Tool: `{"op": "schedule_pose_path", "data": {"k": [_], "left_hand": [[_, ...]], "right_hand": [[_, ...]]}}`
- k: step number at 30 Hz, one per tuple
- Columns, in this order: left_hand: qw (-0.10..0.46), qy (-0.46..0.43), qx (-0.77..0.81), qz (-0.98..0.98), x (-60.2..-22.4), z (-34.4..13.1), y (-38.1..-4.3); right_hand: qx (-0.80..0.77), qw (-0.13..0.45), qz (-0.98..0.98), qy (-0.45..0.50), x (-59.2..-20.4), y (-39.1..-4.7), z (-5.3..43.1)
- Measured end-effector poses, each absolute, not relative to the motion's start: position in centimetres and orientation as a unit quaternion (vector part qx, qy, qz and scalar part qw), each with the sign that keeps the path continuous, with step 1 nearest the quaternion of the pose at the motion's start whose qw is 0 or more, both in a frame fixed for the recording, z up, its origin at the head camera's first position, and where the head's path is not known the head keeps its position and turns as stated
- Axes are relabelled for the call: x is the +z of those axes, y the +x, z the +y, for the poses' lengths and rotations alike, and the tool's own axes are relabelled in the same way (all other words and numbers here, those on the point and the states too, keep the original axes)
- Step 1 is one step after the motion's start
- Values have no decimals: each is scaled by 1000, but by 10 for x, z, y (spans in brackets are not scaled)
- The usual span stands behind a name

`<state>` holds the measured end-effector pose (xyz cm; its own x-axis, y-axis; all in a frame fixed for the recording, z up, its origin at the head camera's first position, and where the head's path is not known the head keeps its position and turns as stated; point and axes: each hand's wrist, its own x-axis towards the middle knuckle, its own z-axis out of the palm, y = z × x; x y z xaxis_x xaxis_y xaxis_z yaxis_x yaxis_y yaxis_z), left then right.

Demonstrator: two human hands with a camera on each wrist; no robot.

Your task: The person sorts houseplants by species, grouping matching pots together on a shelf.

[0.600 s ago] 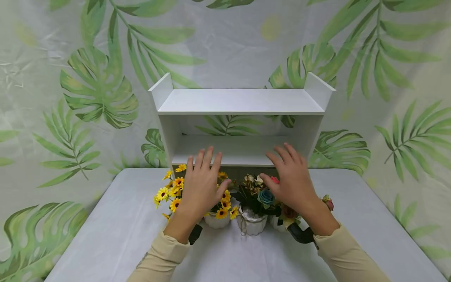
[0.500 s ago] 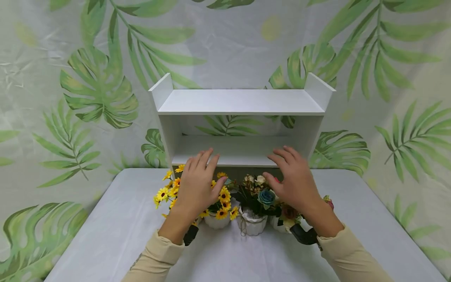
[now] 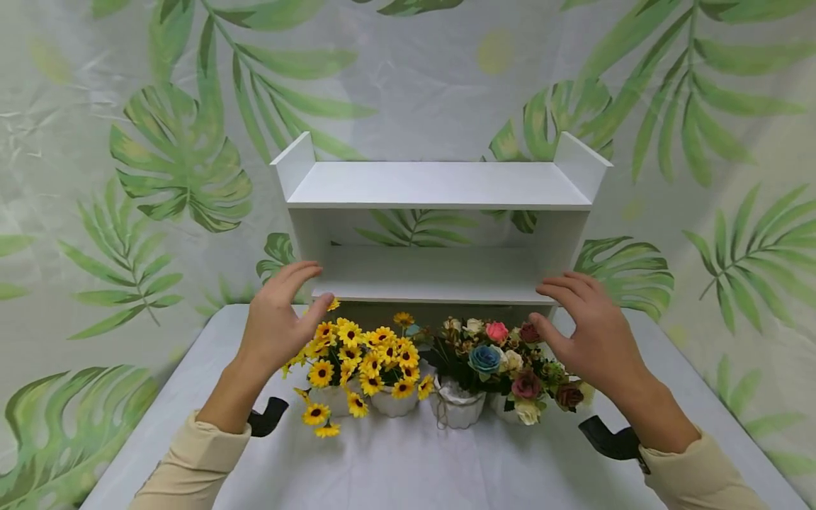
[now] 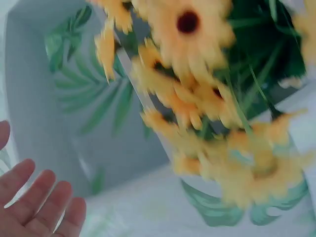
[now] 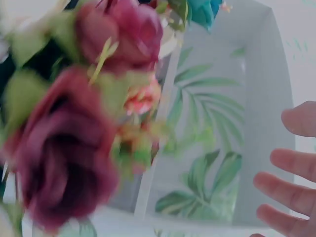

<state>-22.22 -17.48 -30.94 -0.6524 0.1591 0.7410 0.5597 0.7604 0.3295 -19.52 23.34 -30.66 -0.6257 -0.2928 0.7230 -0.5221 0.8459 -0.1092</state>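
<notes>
Right hand (image 5: 294,190) at right edge, partly in frame, fingers slightly spread, overlapping shelf (image 5: 264,98) side panel; can't tell if touching. Dark red rose (image 5: 66,158) big at lower left, blurred. Pinker rose (image 5: 121,37) just above it, coral flower (image 5: 143,96) beside, teal flower (image 5: 203,12) cut off by top edge. Green leaf print (image 5: 200,182) seen through the shelf.

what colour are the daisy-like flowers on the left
The daisy-like flowers are yellow with dark centres, and show best in the head view.
</notes>
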Motion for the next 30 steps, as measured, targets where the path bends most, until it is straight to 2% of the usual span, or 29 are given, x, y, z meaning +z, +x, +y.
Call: {"op": "schedule_pose_path", "data": {"k": [4, 9, 14, 19, 26, 30], "left_hand": [[305, -155, -353, -871, -300, -200, -236], [184, -72, -412, -890, -286, -231, -252], [118, -59, -420, -898, -276, -246, -271], [88, -67, -414, -904, -266, -240, -285], [90, -90, -445, -887, -259, -227, -297], [82, -74, -478, -871, -263, -222, -300]], "right_hand": [[153, 376, -886, 224, -308, -189, 251], [146, 379, -888, 217, -312, -185, 268], [145, 383, -892, 189, -319, -186, 287], [143, 381, -899, 161, -327, -187, 307], [151, 357, -911, 139, -339, -189, 328], [155, 334, -920, 131, -346, -188, 332]]}}
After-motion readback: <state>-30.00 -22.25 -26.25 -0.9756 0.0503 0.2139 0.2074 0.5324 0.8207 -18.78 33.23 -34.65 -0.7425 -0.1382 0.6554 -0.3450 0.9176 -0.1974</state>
